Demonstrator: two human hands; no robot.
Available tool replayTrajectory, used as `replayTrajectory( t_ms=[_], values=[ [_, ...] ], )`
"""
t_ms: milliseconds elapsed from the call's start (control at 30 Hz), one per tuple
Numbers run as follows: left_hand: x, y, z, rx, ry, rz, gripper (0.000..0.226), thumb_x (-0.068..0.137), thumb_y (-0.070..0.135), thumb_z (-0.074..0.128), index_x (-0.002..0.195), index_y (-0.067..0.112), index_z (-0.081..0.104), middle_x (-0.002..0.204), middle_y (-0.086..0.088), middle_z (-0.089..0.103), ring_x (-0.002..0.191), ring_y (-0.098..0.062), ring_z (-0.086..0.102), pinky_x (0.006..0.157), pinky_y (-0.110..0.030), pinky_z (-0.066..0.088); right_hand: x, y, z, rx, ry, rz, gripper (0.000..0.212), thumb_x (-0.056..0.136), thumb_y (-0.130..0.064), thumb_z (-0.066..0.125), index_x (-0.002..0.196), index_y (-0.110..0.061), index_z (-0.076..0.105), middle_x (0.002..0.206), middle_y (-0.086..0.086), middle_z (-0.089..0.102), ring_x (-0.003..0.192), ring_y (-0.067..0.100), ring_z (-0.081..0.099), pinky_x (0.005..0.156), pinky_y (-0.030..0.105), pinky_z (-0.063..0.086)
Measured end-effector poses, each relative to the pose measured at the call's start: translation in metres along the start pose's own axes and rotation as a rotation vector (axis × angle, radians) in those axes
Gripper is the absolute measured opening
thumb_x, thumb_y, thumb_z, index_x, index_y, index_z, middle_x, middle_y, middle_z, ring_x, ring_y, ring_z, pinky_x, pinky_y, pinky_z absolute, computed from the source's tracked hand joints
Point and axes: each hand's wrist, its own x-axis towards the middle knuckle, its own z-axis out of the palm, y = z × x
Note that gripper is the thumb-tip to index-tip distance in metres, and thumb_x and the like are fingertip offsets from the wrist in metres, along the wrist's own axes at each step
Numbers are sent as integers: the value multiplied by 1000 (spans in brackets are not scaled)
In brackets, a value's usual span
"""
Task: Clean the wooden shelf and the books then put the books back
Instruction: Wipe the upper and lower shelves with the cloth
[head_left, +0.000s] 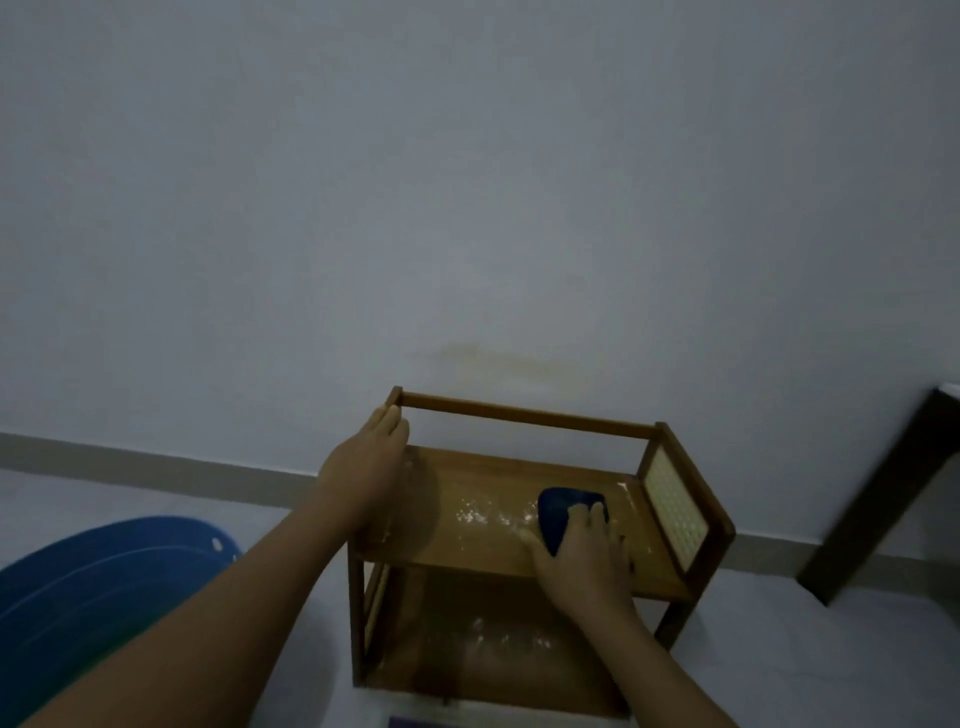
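A small two-tier wooden shelf (524, 415) stands on the floor against the wall. White dust (475, 514) speckles its upper board, and more lies on the lower board. My left hand (363, 467) rests over the shelf's left side panel, fingers together on its top edge. My right hand (584, 556) presses a dark blue cloth (558, 512) flat on the right half of the upper board, next to the woven cream side panel (675, 512). No books are in view.
A large blue plastic basin (93, 587) sits on the floor at the lower left. A dark wooden furniture leg (878, 499) slants down at the right. Pale wall behind, grey skirting (156, 467) along the floor. A dark strip shows at the bottom edge.
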Motion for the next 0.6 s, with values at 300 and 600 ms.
replayTrajectory(
  t_ms=[300, 600],
  values=[
    [1, 2, -3, -409, 77, -377, 17, 90, 4, 45, 105, 5, 54, 94, -12, 58, 87, -31, 56, 70, -38, 45, -19, -123, 47, 5, -198, -433, 66, 93, -31, 53, 148, -36, 16, 157, 6, 16, 135, 36, 26, 110, 52, 24],
    [-6, 2, -7, -784, 15, -473, 33, 94, 1, 42, 122, 11, 54, 99, -7, 55, 95, -27, 52, 80, -43, 47, 40, 45, 3, -64, 82, -6, 54, 97, -32, 41, 147, -29, 21, 154, 6, 24, 128, 30, 41, 101, 47, 41]
  ],
)
